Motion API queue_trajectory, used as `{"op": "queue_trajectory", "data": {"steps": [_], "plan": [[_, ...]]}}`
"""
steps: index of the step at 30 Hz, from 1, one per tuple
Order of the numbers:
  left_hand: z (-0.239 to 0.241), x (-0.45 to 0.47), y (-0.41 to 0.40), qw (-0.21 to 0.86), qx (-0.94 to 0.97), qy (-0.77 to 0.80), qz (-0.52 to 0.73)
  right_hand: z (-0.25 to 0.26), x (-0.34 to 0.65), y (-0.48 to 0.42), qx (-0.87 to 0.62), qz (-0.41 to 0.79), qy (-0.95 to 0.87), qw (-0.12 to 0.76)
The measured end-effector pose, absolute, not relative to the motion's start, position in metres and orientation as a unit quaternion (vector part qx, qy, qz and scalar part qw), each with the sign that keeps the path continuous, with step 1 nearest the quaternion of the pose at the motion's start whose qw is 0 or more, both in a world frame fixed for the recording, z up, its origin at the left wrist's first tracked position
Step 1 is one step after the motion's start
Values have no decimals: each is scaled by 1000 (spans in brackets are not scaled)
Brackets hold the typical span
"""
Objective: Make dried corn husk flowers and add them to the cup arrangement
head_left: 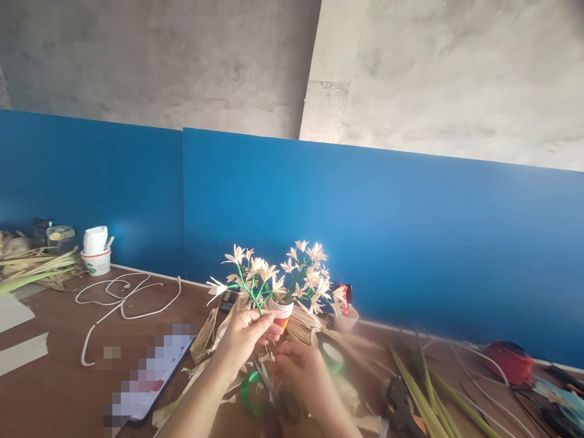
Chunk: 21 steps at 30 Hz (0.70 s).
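My left hand (246, 331) pinches the green-wrapped stem of a spray of pale artificial flowers (246, 283), held upright above the table. My right hand (298, 368) is just below and to the right, its fingers curled together in a pinch. What lies between those fingertips is too small to make out. Behind my hands stands a paper cup (283, 310) holding a second bunch of similar flowers (312, 277). Under my hands lie a loop of green tape (250, 392) and scissors (264, 374), partly hidden by my right hand.
Dried husks (205, 337) are strewn around the middle. A screen device (155, 383) and a white cable (121, 298) lie left, with a white tub (97, 261) behind. Green-yellow leaves (429, 389) and a black-and-orange tool (399, 404) lie right. A blue partition (365, 219) borders the back.
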<state>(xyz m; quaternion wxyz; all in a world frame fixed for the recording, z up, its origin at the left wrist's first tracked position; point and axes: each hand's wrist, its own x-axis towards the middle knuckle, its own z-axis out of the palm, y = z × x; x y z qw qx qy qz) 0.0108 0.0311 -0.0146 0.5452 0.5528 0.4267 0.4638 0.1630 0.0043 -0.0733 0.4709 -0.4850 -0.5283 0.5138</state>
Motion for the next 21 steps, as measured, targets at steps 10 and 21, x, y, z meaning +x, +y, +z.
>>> {"op": "queue_trajectory", "data": {"steps": [10,21], "plan": [[-15,11,34,539,562,428,459,-82,159,9,-499,517,-504,479],[-22,11,39,545,551,434,460,-82,154,8,-494,546,-504,451]]}}
